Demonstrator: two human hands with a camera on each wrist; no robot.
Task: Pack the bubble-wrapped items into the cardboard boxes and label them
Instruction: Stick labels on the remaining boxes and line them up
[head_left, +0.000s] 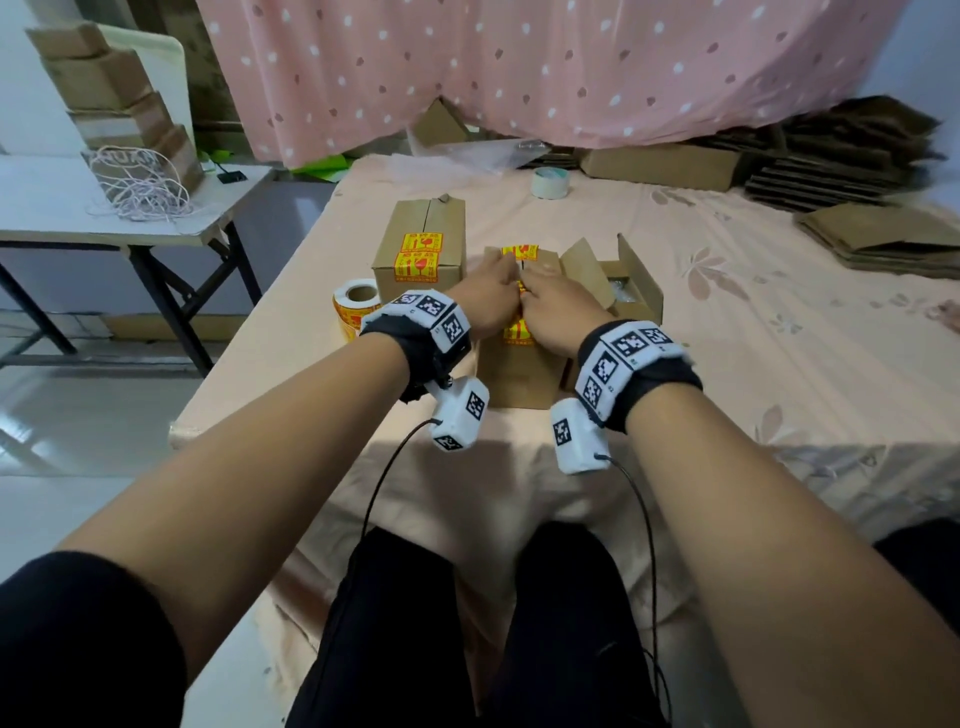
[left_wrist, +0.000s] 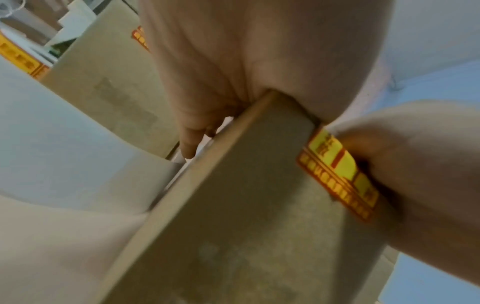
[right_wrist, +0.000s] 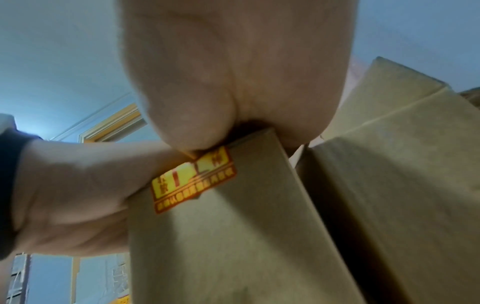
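Both hands are down on top of the middle cardboard box (head_left: 519, 374), which stands on the cloth-covered table (head_left: 779, 322) right in front of the person. The left hand (head_left: 488, 296) lies palm-down on the closed flaps, fingers stretched forward and fairly flat; the right hand (head_left: 556, 306) lies beside it, touching it, pressing on the same top. From here I cannot tell whether the right fingers are straight or curled. A yellow and red sticker (right_wrist: 193, 179) is folded over the box's near top edge, and another sticker (head_left: 519, 252) shows past the fingertips.

To the left stands a closed box (head_left: 421, 249) with 2 such labels on it, and the label roll (head_left: 358, 306) sits just beside its near corner. On the right, touching the middle box, is an open box (head_left: 623, 291) with something clear-wrapped inside. A tape roll (head_left: 550, 182) rests further back.
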